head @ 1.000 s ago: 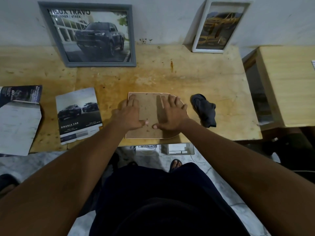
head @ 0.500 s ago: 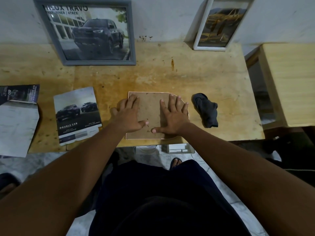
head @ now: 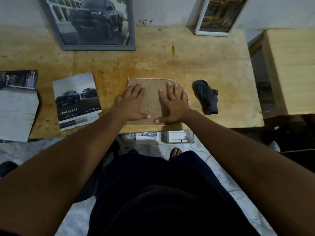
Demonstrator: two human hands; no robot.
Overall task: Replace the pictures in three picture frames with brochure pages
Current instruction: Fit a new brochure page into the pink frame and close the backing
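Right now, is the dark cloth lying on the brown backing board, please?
No, the dark cloth lies on the table, beside the backing board.

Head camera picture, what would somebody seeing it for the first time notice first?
Two flat hands, the left hand and the right hand, press on a brown board with one rounded corner, at the near edge of the table. Next comes the big grey frame with a dark truck picture, leaning on the wall at back left. A truck brochure page lies left of the board.
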